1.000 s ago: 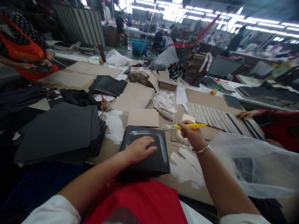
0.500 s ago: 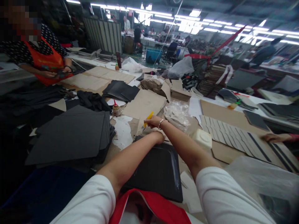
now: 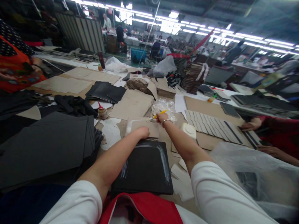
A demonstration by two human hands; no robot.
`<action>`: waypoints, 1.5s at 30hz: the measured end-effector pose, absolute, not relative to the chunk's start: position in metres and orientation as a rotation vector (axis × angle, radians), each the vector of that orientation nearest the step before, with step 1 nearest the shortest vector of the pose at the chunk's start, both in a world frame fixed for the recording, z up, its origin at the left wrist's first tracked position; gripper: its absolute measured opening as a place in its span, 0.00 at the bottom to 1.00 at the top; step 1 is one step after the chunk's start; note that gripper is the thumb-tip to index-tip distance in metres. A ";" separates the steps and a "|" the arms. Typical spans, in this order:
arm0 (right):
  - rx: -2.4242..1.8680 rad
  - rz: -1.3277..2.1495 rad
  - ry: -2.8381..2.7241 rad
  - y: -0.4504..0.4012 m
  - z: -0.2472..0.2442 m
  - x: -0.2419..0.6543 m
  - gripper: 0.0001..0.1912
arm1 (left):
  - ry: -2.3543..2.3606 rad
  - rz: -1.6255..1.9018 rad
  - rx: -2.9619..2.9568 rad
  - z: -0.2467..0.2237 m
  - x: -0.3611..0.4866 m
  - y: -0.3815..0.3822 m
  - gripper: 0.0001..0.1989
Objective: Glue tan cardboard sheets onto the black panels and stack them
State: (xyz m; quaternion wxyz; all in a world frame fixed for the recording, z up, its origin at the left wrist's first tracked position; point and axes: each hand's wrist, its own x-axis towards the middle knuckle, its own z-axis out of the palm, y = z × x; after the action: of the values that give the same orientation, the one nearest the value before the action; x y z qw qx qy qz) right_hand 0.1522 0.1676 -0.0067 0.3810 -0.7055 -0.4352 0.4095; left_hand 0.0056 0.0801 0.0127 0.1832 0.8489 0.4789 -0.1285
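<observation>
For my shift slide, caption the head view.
Right hand holds yellow brush at far edge of tan board; left hand at near edge.

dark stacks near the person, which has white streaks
The middle stack, nearest the red apron: white strokes run near its edges; the broad left stack shows none.

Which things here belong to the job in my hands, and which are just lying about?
Apparently in use:
brush, in your right hand
beige board, at your left hand
black board, streaked white

Apparently lying about:
torn white sheet
clear plastic, lower right
blue bin
</observation>
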 end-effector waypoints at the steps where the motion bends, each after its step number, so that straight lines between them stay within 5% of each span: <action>1: -1.814 0.999 -1.111 0.163 -0.006 0.164 0.12 | 1.353 -0.372 2.408 0.012 0.004 0.082 0.19; 15: -1.666 0.718 -1.731 0.036 -0.019 0.211 0.15 | 1.326 -0.381 2.649 -0.010 0.003 0.092 0.31; 30: -1.488 0.820 -1.133 0.023 0.020 0.222 0.32 | 1.333 -0.376 2.690 -0.010 0.020 0.094 0.36; 45: -1.553 1.059 -1.465 0.033 -0.031 0.241 0.14 | 1.217 -0.463 2.731 -0.003 0.025 0.093 0.25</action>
State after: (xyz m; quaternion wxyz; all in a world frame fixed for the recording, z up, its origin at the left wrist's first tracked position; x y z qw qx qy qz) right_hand 0.2408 0.0331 -0.0307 0.3702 -0.6052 -0.5711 0.4129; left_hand 0.0246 0.0931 -0.0026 0.0582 0.9011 0.4016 -0.1529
